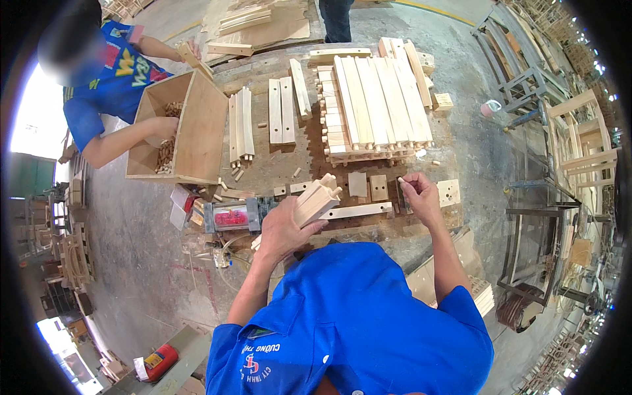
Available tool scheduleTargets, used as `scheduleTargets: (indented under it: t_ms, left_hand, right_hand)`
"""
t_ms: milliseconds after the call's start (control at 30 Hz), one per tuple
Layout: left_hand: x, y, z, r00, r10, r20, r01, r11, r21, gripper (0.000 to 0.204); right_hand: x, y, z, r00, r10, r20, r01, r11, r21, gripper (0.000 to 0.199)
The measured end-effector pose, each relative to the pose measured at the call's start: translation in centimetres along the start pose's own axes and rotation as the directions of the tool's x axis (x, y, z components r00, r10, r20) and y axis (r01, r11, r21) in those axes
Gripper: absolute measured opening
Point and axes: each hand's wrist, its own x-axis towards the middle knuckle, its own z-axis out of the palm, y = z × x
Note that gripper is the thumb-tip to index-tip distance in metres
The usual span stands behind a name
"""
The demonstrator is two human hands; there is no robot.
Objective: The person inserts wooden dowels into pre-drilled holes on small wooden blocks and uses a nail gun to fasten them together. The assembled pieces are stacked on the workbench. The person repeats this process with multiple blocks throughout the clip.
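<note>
My left hand (283,230) is closed around a small bundle of pale wooden slats (318,203) with dowel pegs at their ends. It holds them slantwise over the near part of the workbench. My right hand (422,197) pinches a short wooden dowel (401,180) between thumb and fingertips, apart from the bundle. Between the hands lie small wooden blocks (378,187), some with drilled holes, and a long drilled strip (359,210). Beyond them rises a neat stack of doweled slats (378,99).
At left, a co-worker (118,85) reaches into a plywood box (205,131) of dowels. Drilled slats (282,112) and doweled slats (242,125) lie beside it. A clamp-like device with a red-filled container (232,218) sits near my left forearm. Metal racks (526,85) stand right.
</note>
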Motion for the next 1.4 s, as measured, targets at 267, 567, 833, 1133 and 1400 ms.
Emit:
scheduleTargets:
  t_ms: [267,567,833,1133,1400]
  left_hand:
    - [-1.7,-0.2,-0.1,1.0,-0.023,0.013,0.023,0.999,-0.038,0.076]
    - [-2.6,0.4,-0.9,0.999,-0.033,-0.003,0.032,0.994,-0.102,0.075]
    - [-3.3,0.4,-1.3,0.999,-0.023,-0.035,0.018,0.99,-0.137,0.073]
    - [-3.6,0.0,-1.7,1.0,-0.003,-0.021,0.0,0.989,-0.149,0.07]
    - [-3.4,0.3,-1.6,0.999,-0.018,-0.033,0.012,0.988,-0.151,0.069]
  right_hand:
    - [-2.3,-3.5,0.3,0.995,-0.044,0.09,0.036,0.995,0.093,0.014]
    - [-3.7,-13.2,5.5,0.85,-0.322,0.418,0.342,0.939,0.029,0.011]
    - [-2.9,-13.5,7.6,0.697,-0.431,0.573,0.524,0.851,0.003,0.017]
    - [-2.8,-14.8,7.6,0.589,-0.494,0.639,0.692,0.718,-0.083,0.016]
    - [-2.6,-14.4,8.0,0.599,-0.502,0.624,0.673,0.738,-0.052,0.011]
